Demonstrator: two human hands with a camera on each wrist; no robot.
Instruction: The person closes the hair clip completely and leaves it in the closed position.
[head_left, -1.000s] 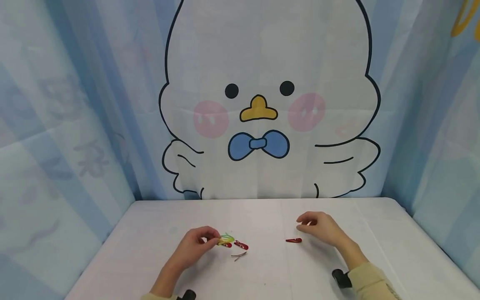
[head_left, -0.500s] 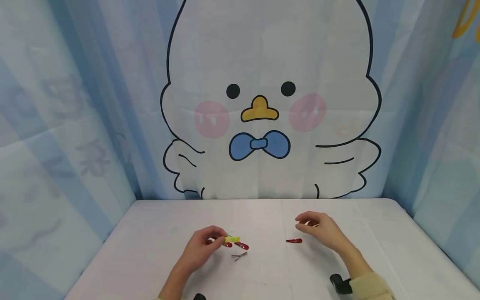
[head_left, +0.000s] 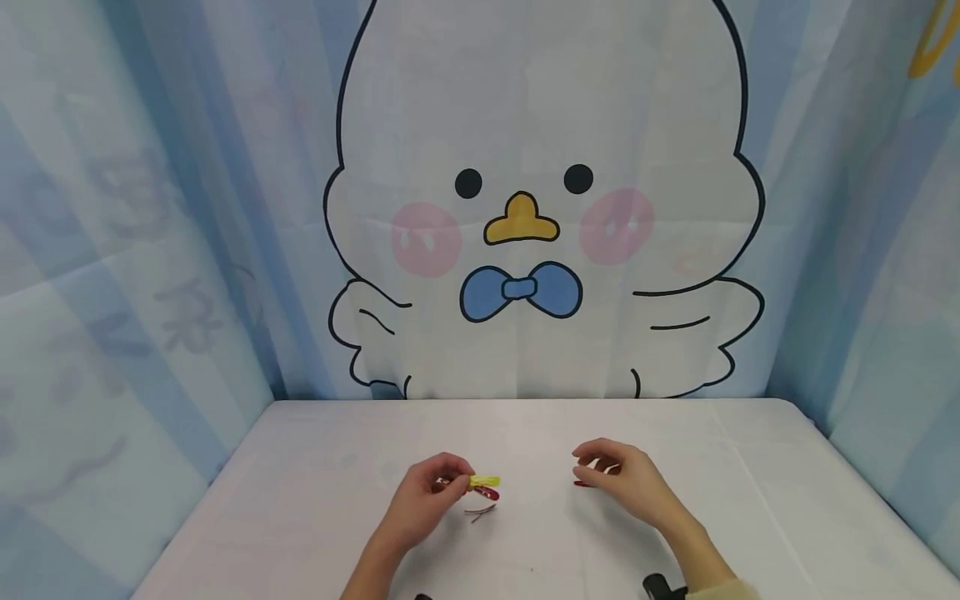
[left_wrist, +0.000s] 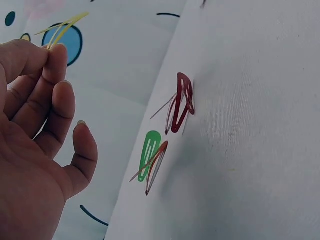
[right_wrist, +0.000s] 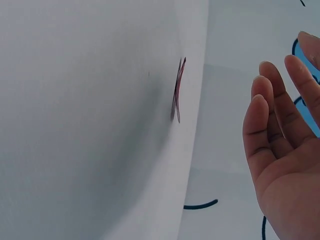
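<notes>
My left hand [head_left: 431, 502] pinches a yellow snap hair clip [head_left: 486, 481] between thumb and forefinger, above the table. The left wrist view shows the yellow clip [left_wrist: 67, 27] opened out, its other fingers loosely bent. Below that hand lie a dark red hair clip [left_wrist: 182, 102], a green hair clip [left_wrist: 151, 150] and an orange-red clip [left_wrist: 159, 159], all opened out. My right hand [head_left: 626, 483] holds nothing, its fingers loosely bent over another red hair clip [head_left: 581, 483]. That red clip [right_wrist: 178, 90] shows edge-on in the right wrist view.
A white-covered table [head_left: 300, 467] stretches in front of me. Behind it hangs a curtain [head_left: 420, 358] with a white cartoon bird, and more blue curtain closes off both sides. Black wrist mounts [head_left: 663, 586] sit below the hands.
The left hand has moved right with the yellow clip, away from the clips' left side. The right hand has shifted left and slightly nearer, now partly covering the red clip.
</notes>
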